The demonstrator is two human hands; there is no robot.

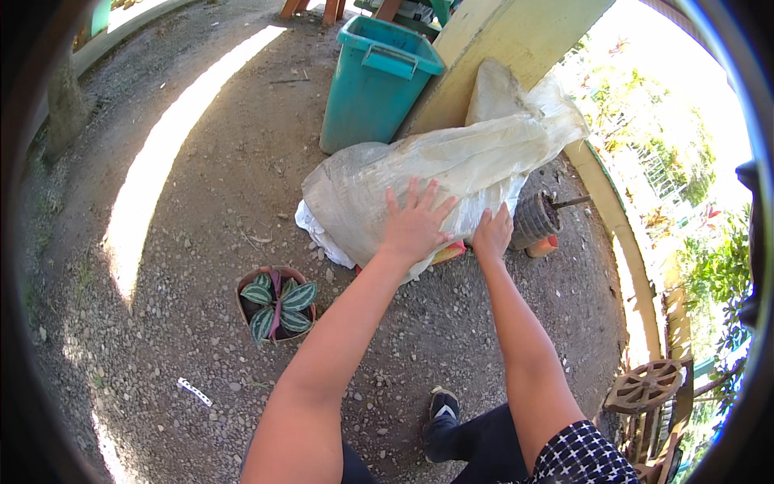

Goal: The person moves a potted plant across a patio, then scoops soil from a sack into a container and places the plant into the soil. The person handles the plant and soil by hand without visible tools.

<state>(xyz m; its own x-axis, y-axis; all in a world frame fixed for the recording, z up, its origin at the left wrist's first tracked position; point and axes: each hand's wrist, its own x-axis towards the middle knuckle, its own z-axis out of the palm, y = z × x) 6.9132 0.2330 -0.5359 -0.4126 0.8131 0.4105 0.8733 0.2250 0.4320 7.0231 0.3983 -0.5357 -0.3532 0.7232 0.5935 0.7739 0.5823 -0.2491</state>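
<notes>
A large, pale plastic sack (451,165) lies bulging on the ground in front of me, its gathered end up against a yellow post. My left hand (417,227) rests flat on its near side with the fingers spread. At the sack's lower right edge, my right hand (492,234) has its fingers close together and bent against the plastic; it appears to grip that edge. A piece of red and yellow packaging (450,252) peeks out beneath the sack between my hands. White crumpled plastic (322,240) shows under the sack's left end.
A teal bin (367,101) stands behind the sack, beside the yellow post (516,40). A potted plant with striped leaves (278,306) sits on the gravel at left. Right of the sack are a dark ribbed pot (534,222) and a small orange pot (542,247). A wooden wheel (645,385) stands lower right.
</notes>
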